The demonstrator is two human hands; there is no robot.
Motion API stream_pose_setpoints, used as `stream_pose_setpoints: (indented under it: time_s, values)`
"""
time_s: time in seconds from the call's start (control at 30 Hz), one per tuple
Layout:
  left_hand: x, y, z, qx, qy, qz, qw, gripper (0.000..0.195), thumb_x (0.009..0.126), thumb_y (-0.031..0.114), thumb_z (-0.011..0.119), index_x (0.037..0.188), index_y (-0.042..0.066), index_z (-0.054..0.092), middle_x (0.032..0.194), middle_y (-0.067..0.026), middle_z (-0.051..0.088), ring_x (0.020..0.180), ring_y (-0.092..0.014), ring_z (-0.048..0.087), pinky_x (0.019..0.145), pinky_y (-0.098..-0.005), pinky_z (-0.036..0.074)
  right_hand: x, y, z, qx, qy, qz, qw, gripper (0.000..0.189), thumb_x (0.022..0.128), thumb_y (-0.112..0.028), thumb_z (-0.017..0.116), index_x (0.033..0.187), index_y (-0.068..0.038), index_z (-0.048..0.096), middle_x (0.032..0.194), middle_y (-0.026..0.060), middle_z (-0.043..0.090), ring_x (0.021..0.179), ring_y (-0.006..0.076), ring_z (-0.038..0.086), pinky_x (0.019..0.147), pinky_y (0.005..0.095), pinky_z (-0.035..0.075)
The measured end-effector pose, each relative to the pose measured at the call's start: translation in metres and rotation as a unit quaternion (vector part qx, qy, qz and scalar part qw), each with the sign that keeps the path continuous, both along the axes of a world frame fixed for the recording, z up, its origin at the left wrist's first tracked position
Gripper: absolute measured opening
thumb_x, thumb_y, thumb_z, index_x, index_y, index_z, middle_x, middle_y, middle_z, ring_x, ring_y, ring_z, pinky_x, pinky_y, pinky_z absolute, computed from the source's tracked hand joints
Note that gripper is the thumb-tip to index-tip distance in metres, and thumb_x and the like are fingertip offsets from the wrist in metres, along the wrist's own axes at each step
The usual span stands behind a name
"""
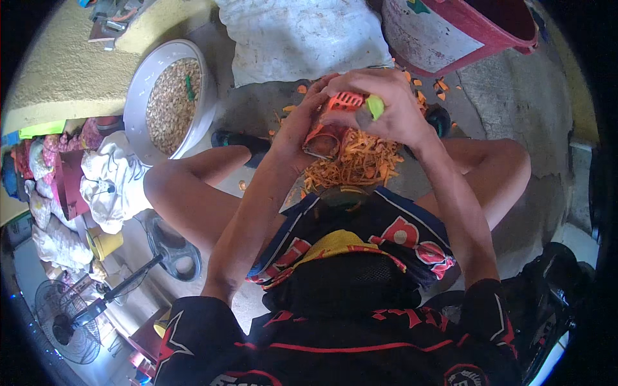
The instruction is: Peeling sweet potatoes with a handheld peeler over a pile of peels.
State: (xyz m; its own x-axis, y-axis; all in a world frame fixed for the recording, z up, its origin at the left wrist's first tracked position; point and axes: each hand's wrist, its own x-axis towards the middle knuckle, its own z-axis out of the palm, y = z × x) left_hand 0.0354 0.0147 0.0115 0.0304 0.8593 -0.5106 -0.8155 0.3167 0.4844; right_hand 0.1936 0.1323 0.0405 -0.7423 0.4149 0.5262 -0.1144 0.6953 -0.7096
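Both hands meet over the floor between my bent legs. My left hand (300, 123) is closed around the side of an orange-red slotted plastic piece (346, 101), which has a round opening lower down. On its other side, my right hand (386, 103) grips a small lime-green and grey tool (374, 106), apparently by its handle; its working end is hidden by the fingers. Directly beneath lies a heap of thin orange vegetable shreds (369, 161), carrot-like in colour. Small orange chunks (440, 86) are scattered on the concrete beyond the hands.
A white tub (133, 113) of pale chips or kernels stands left. A white woven sack (304, 43) lies ahead, with a red bucket (483, 43) at the upper right. Sacks (113, 183), a yellow pail (105, 242) and a standing fan (67, 321) are at left. A dark motorcycle-like shape (550, 299) is at right.
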Motion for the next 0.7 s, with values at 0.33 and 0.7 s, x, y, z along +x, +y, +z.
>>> stream_pose_setpoints:
  time_s: [0.33,0.7]
  values:
    - [-0.021,-0.005,-0.023,0.063,0.015,-0.072,0.995,0.048,0.112,0.032,0.050,0.155,0.011,0.045,0.139,-0.0094,0.063,0.118,-0.020,0.067,0.088,-0.0418,0.063,0.013,0.050,-0.041,-0.243,0.029,-0.095,0.965,0.020,0.098,-0.017,0.079,0.107,-0.001,0.069,0.087,0.0025,0.075,0.081,0.0086,0.071,0.073,0.0279,0.057]
    - [-0.025,-0.007,-0.028,0.077,-0.076,-0.052,0.993,0.041,0.111,0.030,0.053,0.146,0.008,0.053,0.127,-0.0094,0.067,0.109,-0.021,0.071,0.082,-0.0391,0.065,0.010,0.044,-0.047,-0.268,0.036,-0.116,0.956,0.022,0.100,-0.022,0.078,0.107,-0.002,0.071,0.090,0.0040,0.076,0.082,0.0093,0.069,0.073,0.0302,0.056]
